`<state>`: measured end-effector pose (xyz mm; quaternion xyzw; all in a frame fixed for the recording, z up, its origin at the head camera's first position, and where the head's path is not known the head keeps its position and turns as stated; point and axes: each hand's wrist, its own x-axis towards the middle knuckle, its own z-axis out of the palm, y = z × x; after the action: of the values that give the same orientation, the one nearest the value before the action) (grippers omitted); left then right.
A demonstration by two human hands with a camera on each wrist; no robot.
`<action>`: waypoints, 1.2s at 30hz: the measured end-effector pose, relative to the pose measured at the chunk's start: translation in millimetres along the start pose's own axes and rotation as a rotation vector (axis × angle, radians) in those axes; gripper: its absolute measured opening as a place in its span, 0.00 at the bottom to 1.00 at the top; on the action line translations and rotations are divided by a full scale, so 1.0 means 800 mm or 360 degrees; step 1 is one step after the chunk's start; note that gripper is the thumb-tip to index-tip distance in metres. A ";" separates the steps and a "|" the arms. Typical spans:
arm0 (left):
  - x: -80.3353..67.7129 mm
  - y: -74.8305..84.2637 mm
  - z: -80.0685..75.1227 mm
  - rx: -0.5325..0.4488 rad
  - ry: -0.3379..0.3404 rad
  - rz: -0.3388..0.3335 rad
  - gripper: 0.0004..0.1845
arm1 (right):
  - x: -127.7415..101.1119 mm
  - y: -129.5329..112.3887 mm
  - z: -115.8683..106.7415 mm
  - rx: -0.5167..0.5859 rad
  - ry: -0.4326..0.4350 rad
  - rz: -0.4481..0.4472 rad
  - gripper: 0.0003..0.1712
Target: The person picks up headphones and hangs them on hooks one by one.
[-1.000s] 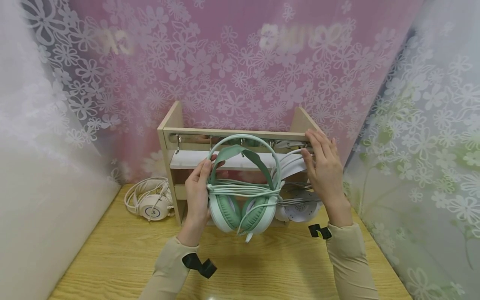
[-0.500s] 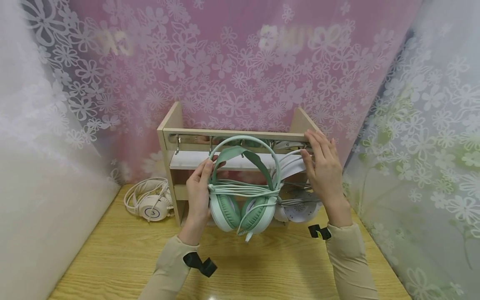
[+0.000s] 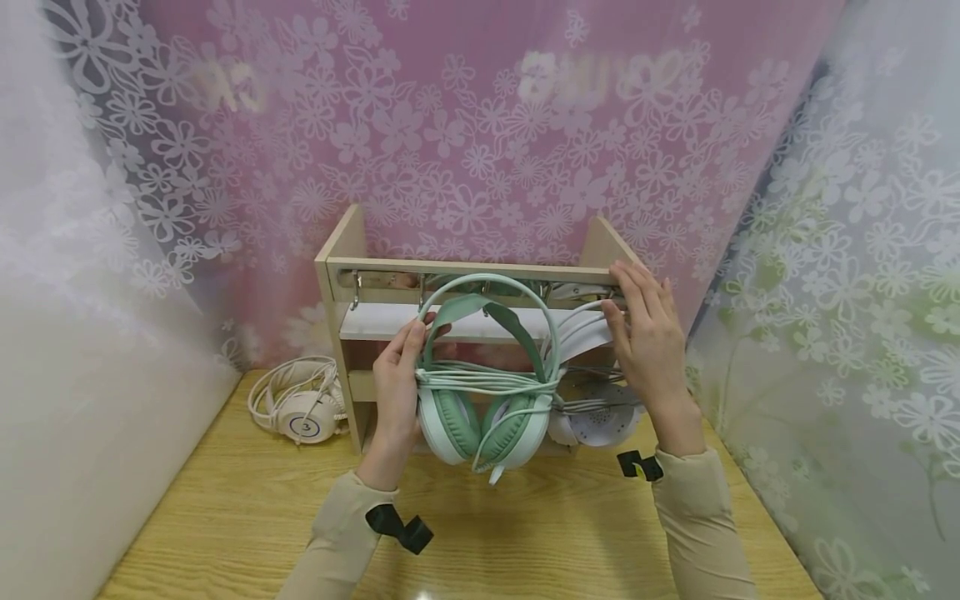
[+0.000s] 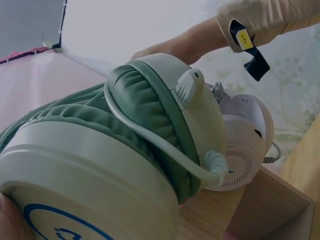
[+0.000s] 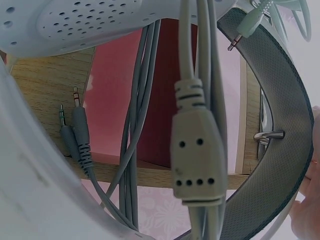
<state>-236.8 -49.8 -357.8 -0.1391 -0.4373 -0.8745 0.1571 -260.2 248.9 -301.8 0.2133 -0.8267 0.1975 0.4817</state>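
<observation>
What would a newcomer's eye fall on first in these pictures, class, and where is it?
Probably the green headphones, held by the left hand in front of the wooden rack. Behind them spreads a pink backdrop covered in pale flowers. Then the cream headphones with a blue ring, on the table left of the rack.

The mint headphone shells (image 3: 533,430) look smooth plastic, the hooks (image 3: 356,292) glossy metal.
</observation>
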 end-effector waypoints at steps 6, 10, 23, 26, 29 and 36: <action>0.000 -0.001 -0.001 0.0015 -0.0002 0.0007 0.23 | -0.001 -0.001 -0.001 0.0005 0.0007 0.0001 0.34; 0.000 -0.002 -0.002 0.0029 0.0007 -0.0013 0.23 | -0.002 -0.001 -0.001 0.0006 0.0005 0.0003 0.33; 0.002 -0.005 -0.005 0.0018 0.0014 -0.0034 0.23 | 0.000 -0.001 -0.001 0.0005 -0.0002 -0.0009 0.34; 0.002 -0.006 -0.006 0.0038 0.0019 -0.0040 0.23 | 0.000 -0.001 -0.001 0.0005 -0.0008 -0.0004 0.33; 0.003 -0.006 -0.007 0.0050 0.0020 -0.0046 0.23 | 0.000 -0.002 -0.001 0.0009 -0.0013 0.0001 0.33; 0.003 -0.007 -0.007 0.0050 0.0022 -0.0054 0.23 | 0.001 -0.001 0.000 0.0007 -0.0009 -0.0006 0.33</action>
<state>-241.6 -52.0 -364.1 -0.1229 -0.4523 -0.8709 0.1475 -259.7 247.9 -301.3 0.2165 -0.8272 0.1979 0.4792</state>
